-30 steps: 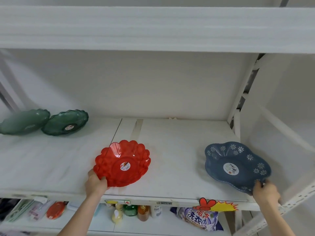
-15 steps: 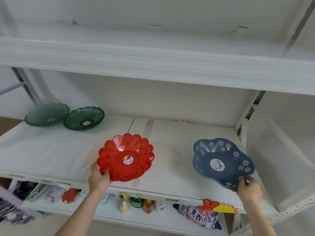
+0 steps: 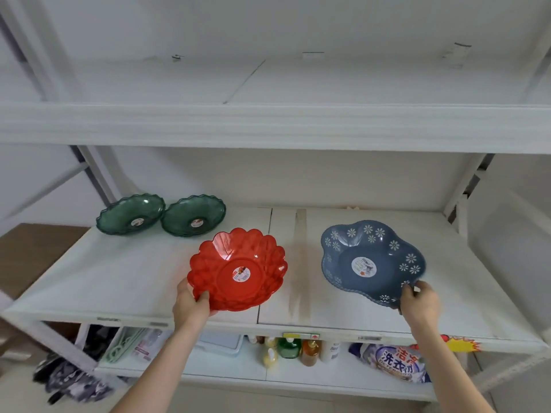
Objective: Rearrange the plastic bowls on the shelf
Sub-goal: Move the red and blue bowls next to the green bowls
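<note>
A red scalloped plastic bowl (image 3: 238, 268) is tilted toward me over the middle of the white shelf (image 3: 119, 275); my left hand (image 3: 190, 305) grips its near left rim. A blue flower-patterned bowl (image 3: 369, 260) is tilted up on the right, and my right hand (image 3: 420, 299) holds its near right rim. Two dark green wavy-edged bowls (image 3: 131, 214) (image 3: 193, 216) sit side by side at the shelf's back left, touching each other.
Another white shelf board (image 3: 268, 126) runs close above. Metal uprights (image 3: 465, 180) stand at the right rear and left rear. Below the shelf are bottles (image 3: 287, 348), a detergent bag (image 3: 393, 365) and hangers (image 3: 122, 347).
Both bowls have lifted and tipped toward me, and the two have come closer together toward the shelf's centre. The view has shifted right and back, bringing the green bowls further into the frame.
</note>
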